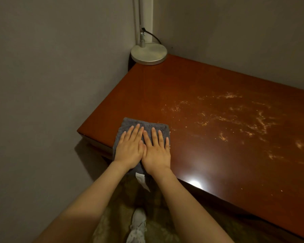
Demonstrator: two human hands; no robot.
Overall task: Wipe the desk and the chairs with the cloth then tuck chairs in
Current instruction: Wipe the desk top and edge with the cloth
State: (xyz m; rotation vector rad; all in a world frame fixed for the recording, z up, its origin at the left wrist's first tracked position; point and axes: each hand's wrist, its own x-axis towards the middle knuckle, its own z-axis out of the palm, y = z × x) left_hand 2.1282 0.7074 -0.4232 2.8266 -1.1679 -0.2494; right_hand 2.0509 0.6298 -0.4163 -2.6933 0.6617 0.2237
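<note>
The grey walls (pixel 51 85) close in on two sides. One runs along the worktop's far long edge, and the other stands beside its left short edge with a dark gap between.

The red-brown worktop (pixel 209 81) stretches away to the right and out of view. That side is bare and open, marked by pale speckled streaks (pixel 235 116) across its middle. A bright glare sits close to the front edge.

Patterned floor (pixel 112 207) shows below the front edge.

The grey cloth (pixel 144 123) lies flat at the worktop's near-left corner. Its near end hangs over the front edge and its left side is just short of the corner.

The left grip (pixel 130 148) and the right grip (pixel 156 151) lie side by side on the cloth, touching each other. Both are opened out, palms down, with straight fingers pressing on the cloth and curling round nothing.

A round lamp base (pixel 148 52) fills the far-left corner against both walls, slightly overhanging the left edge. Its stem and black cable (pixel 154 36) rise behind it.

A pale shoe (pixel 138 223) stands on the floor between the forearms.

A white tag (pixel 141 181) dangles from the cloth's hanging end.
</note>
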